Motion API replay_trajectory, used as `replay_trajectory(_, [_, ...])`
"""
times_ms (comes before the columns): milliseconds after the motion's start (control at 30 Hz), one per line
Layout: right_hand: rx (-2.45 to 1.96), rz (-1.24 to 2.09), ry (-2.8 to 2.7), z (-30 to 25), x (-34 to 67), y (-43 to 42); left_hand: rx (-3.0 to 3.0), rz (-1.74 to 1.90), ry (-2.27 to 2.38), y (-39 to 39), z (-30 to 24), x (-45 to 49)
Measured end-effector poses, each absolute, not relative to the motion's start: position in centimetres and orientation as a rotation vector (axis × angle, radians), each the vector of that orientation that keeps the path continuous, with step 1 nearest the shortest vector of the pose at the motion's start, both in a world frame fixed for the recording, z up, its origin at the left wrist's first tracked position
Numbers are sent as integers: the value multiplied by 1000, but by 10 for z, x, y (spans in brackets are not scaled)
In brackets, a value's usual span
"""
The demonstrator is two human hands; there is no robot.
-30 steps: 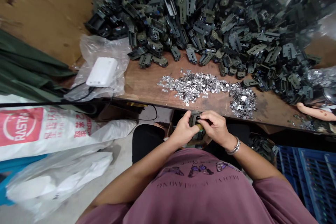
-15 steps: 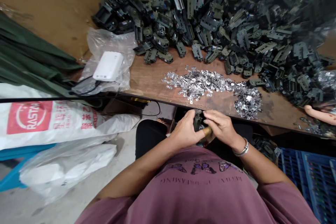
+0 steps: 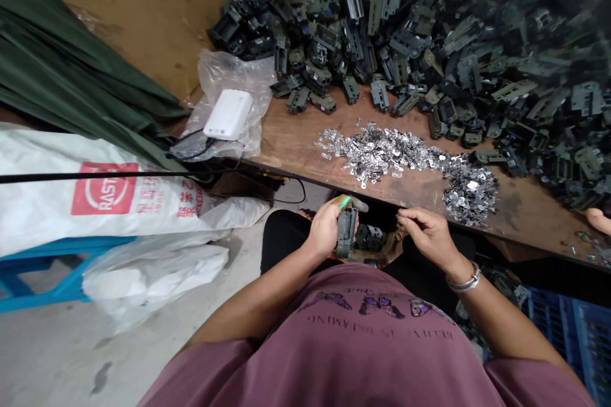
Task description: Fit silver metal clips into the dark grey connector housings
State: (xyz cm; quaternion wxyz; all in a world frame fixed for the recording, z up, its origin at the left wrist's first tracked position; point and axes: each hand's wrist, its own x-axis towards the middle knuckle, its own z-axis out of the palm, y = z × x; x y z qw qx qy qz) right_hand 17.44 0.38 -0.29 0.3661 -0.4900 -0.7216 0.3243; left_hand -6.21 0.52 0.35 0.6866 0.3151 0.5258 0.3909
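My left hand is closed around a dark grey-green plastic toy-vehicle-like housing, held upright above the lap. A bright green spot shows by its index finger. To the right, apart from the housing, my right hand has thumb and forefinger pinched together; whatever is between them is too small to make out. Below and between the hands, a box on the lap holds more dark parts. Beyond the table edge lies a heap of small shiny metal plates.
A large pile of dark plastic housings covers the back of the wooden table. At left, a white power bank with a cable rests on clear plastic. White sacks stand left, blue crates right. Another person's hand shows at the right edge.
My hands were together around the housing; now they are apart. My right hand has moved away to the right, while my left keeps the housing. The view has shifted left.
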Motion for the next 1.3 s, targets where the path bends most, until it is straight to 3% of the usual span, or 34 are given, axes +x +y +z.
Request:
replay_trajectory(167, [-1401, 576, -1903, -5, 208, 50, 562, 892, 1106, 8, -1, -61])
replay_trajectory(367, [-1787, 35, -1864, 5, 252, 145, 1455, 448, 1307, 27, -51, -52])
replay_trajectory(467, [-2026, -78, -1852, 11, 252, 186, 1566, 332, 1398, 40, -80, -37])
replay_trajectory(633, [-2268, -18, -1783, 7, 232, 224, 1638, 244, 1512, 50, -97, -11])
replay_trajectory(833, [-2108, 199, -1534, 1, 236, 219, 1708, 394, 1335, 33, -74, -5])
replay_trajectory(933, [-1829, 603, -1349, 4, 227, 174, 1780, 766, 1139, 24, -50, -11])
replay_trajectory(1033, [-1509, 1159, -1237, 8, 198, 105, 1997, 1127, 1283, 25, -29, -15])
replay_trajectory(1167, [-1370, 1526, -1322, 12, 170, 35, 2120, 1206, 1323, 33, -19, -16])
replay_trajectory(1233, [-1381, 1448, -1462, 12, 177, 29, 1970, 1138, 1235, 33, -19, -15])
replay_trajectory(1300, [-1472, 1099, -1654, 10, 196, 44, 1661, 1070, 1180, 31, -18, -13])
